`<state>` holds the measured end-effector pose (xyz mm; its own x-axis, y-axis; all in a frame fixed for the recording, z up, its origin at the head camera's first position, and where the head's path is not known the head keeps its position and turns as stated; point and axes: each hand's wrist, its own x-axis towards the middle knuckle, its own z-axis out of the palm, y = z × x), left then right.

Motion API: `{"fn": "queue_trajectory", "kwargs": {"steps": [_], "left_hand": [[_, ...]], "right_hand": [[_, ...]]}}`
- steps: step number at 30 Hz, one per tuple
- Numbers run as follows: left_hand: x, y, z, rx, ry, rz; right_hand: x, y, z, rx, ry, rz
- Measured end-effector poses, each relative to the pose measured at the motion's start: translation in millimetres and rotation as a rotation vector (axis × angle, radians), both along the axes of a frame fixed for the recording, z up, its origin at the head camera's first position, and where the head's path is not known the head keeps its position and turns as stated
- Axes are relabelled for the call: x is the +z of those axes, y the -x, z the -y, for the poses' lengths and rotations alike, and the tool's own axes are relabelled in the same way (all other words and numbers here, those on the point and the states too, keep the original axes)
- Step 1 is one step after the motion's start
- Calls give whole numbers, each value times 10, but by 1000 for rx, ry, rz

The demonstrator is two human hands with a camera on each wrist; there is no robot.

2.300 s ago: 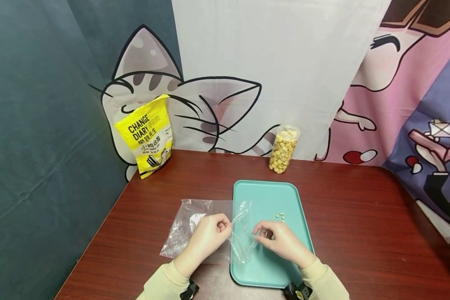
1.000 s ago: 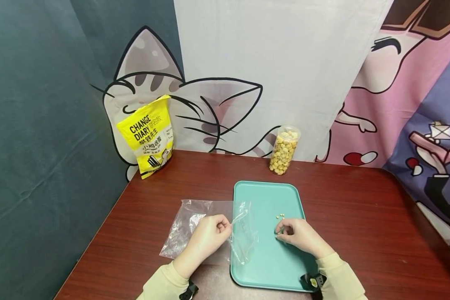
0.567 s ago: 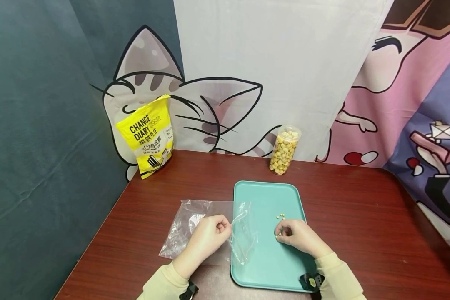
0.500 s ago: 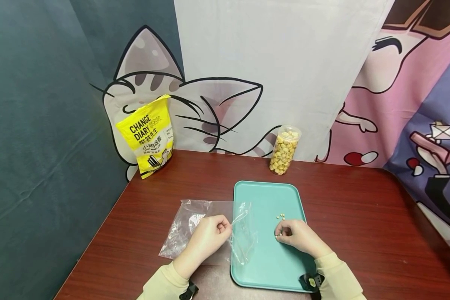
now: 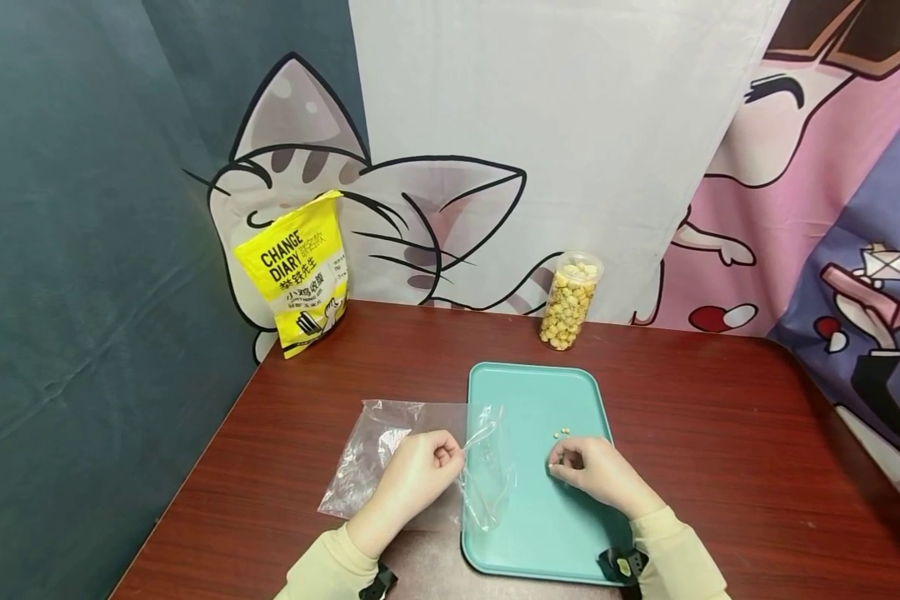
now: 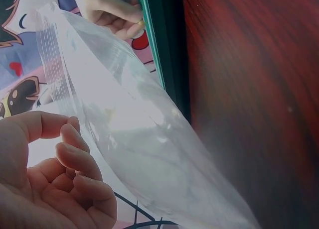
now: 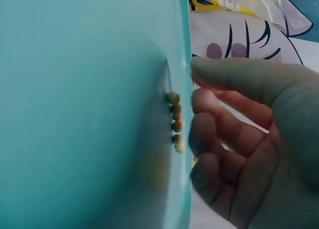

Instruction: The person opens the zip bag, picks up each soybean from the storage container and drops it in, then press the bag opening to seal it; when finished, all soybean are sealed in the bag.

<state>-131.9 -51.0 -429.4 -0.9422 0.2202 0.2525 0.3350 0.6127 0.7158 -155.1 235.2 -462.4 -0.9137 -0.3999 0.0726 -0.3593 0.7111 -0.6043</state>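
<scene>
A clear zip-lock bag [image 5: 367,454] lies over the table, its mouth overlapping the left side of a turquoise tray [image 5: 528,533]. My left hand [image 5: 416,467] pinches the bag's edge near the zip strip, plain in the left wrist view. Over the tray's right half is my right hand [image 5: 600,475], thumb and index finger together. At those fingertips the left wrist view shows a speck of yellow, a soybean [image 6: 141,23]. Several more round yellowish soybeans [image 7: 176,125] sit on the tray just beyond the right hand.
A yellow snack bag [image 5: 300,275] leans on the backdrop at the back left. Behind the tray stands a tall clear jar [image 5: 567,304] of pale yellow pieces. The wooden table [image 5: 735,450] extends to the right, with a printed curtain [image 5: 570,125] behind it.
My right hand has moved right from the bag's mouth to the soybeans on the tray, and its fingers have come together. The left hand has stayed on the bag.
</scene>
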Motion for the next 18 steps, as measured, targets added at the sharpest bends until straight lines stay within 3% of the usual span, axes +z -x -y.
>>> {"fn": "queue_trajectory", "kwargs": {"steps": [5, 9, 18], "left_hand": [[5, -2, -5, 2, 4, -4], [6, -3, -8, 1, 7, -11], [6, -2, -24, -9, 15, -15]], "right_hand": [[69, -32, 60, -34, 91, -92], [125, -57, 131, -35, 113, -104], [191, -168, 385, 63, 168, -116]]}}
